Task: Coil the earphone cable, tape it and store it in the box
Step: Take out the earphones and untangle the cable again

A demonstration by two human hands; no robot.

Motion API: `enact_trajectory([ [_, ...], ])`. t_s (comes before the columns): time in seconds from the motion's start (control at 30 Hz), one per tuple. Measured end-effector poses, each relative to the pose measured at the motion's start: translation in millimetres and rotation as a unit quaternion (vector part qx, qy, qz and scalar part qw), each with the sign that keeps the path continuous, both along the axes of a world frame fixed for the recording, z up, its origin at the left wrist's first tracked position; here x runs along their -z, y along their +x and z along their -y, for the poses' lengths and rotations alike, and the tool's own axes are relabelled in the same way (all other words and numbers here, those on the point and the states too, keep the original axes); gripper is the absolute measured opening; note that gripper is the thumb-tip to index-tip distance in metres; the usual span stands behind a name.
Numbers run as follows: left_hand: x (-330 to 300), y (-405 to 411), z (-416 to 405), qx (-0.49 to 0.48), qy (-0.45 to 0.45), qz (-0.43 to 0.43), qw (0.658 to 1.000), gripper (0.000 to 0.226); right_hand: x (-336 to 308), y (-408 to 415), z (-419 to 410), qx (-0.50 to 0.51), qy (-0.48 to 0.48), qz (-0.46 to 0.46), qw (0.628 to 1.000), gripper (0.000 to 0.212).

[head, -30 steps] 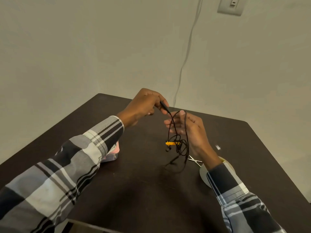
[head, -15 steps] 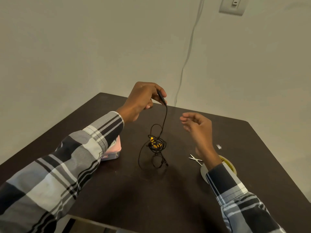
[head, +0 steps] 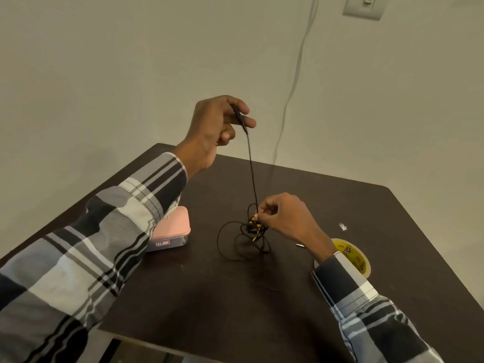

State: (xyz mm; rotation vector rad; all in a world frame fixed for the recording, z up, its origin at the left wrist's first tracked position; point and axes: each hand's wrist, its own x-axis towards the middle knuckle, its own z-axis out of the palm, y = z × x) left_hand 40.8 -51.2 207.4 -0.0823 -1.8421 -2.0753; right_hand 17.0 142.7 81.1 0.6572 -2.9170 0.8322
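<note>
A black earphone cable (head: pixel 252 174) with yellow parts runs from a tangled heap (head: pixel 248 235) on the dark table (head: pixel 209 297) up to my left hand (head: pixel 217 127). That hand is raised high and pinches the cable's plug end between thumb and fingers. My right hand (head: pixel 285 218) is low over the heap and pinches the cable just above the yellow pieces. A small box with a pink lid (head: pixel 171 229) sits to the left, partly behind my left sleeve. A roll of clear tape with a yellow core (head: pixel 352 255) lies beside my right wrist.
A small scrap of white paper (head: pixel 342 226) lies at the table's right side. The tip of the scissors (head: pixel 300 245) shows next to my right wrist. A thin wire (head: pixel 293 82) hangs down the wall behind the table, below a wall switch (head: pixel 365 6).
My left hand rose, pulling the cable taut upward. My right hand let go of the loops, which dropped onto the table, then came down and pinched the cable at the heap.
</note>
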Motion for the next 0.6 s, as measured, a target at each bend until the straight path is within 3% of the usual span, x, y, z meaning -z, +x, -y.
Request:
enact_trajectory([
  [0.2,18.8,-5.4,19.3,-0.017,0.112,0.016,0.993,0.03,2.8,-8.6,-6.7,0.0,0.019,0.041,0.999,0.006],
  [0.33,33.6,-7.7,28.1,-0.011,0.094,0.034,0.995,0.032,14.3,-9.5,-8.0,-0.042,-0.074,0.101,0.991,0.012],
  [0.4,44.7,-11.9,39.2,-0.046,-0.03,0.055,0.997,0.033,16.3,-9.9,-10.8,-0.034,-0.169,0.082,0.982,0.015],
  [0.47,59.4,-16.4,53.1,-0.087,-0.208,0.092,0.97,0.031,13.2,-10.6,-12.1,-0.011,-0.245,0.06,0.968,0.018],
  [0.53,78.2,-23.2,67.7,-0.072,-0.399,0.146,0.902,0.021,6.8,-11.9,-10.8,0.01,-0.287,0.037,0.957,0.021],
  [0.6,95.6,-24.5,74.7,-0.031,-0.556,0.21,0.804,0.024,-1.8,-12.7,-7.9,0.016,-0.299,0.018,0.954,0.02],
])
